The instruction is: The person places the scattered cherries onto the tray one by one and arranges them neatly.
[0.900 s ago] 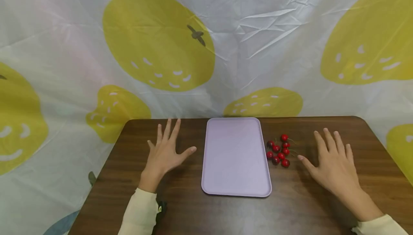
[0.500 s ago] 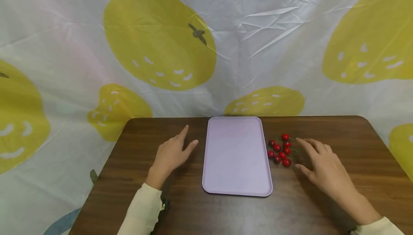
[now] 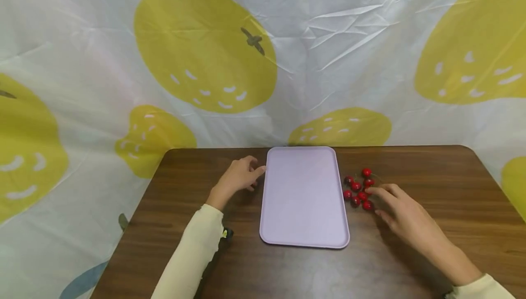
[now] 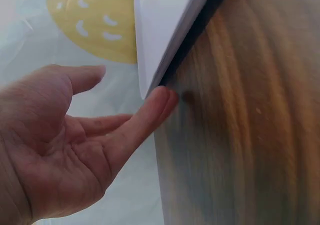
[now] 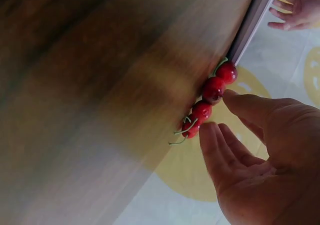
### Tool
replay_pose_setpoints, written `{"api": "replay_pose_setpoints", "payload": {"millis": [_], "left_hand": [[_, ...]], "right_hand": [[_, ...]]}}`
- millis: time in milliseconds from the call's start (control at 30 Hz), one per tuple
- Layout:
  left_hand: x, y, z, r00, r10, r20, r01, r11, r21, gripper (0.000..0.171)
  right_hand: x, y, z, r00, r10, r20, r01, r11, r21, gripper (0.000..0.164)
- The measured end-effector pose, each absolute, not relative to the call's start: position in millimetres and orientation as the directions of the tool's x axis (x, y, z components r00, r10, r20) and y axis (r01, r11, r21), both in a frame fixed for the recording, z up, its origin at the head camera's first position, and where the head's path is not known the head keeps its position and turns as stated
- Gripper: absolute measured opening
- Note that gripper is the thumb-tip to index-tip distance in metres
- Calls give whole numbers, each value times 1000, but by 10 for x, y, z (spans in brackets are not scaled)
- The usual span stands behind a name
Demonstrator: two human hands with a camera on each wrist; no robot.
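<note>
A light purple rectangular tray point(image 3: 304, 198) lies on the wooden table. Just right of it sits a loose cluster of several red cherries point(image 3: 355, 186), some with green stems point(image 5: 184, 131). My left hand point(image 3: 240, 175) is at the tray's left edge, thumb and fingers apart; in the left wrist view its fingertips point(image 4: 159, 97) come up to the tray's rim, and I cannot tell whether they touch. My right hand point(image 3: 404, 212) reaches to the cherries from the right, with thumb and fingers spread. In the right wrist view the fingertips are close to the cherries, and nothing is held.
The dark brown wooden table point(image 3: 296, 271) runs back to a white curtain point(image 3: 312, 61) printed with yellow fruit. The tray reaches nearly to the table's far edge.
My left hand has moved right to the tray's edge, its spread fingers now bent. The right hand has moved left to the cherries, its fingers drawn in. The tray and cherries stay put.
</note>
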State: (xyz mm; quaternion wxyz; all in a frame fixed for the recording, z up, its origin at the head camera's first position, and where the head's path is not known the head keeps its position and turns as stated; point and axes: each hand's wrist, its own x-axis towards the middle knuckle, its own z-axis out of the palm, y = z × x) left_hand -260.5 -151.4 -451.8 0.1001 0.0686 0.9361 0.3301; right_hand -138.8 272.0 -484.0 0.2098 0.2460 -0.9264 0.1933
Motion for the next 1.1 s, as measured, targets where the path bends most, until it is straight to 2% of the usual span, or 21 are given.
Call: {"api": "replay_pose_setpoints", "payload": {"millis": [100, 200, 400, 600, 1100], "left_hand": [[-2680, -1450, -4566, -960, 171, -220, -43, 689, 723, 59], [-2731, -1383, -4613, -950, 160, -267, -107, 637, 763, 56], [-2812, -1275, -4695, -932, 147, -330, -198, 559, 805, 38], [-2858, -1225, -4719, -927, 151, -342, -203, 565, 799, 20], [-2902, -1221, -4626, -921, 141, -364, -213, 601, 770, 21]], "right_hand": [[-1362, 2718, -4890, -791, -378, 481, -547, 789, -280, 68], [-1322, 2720, -4940, -800, -372, 471, -542, 785, -301, 67], [-1299, 2722, -4977, -806, -380, 453, -539, 789, -296, 67], [-1337, 2697, -4955, -795, -393, 462, -546, 795, -264, 62], [-1474, 2623, -4901, -798, -417, 436, -548, 803, -235, 41]]}}
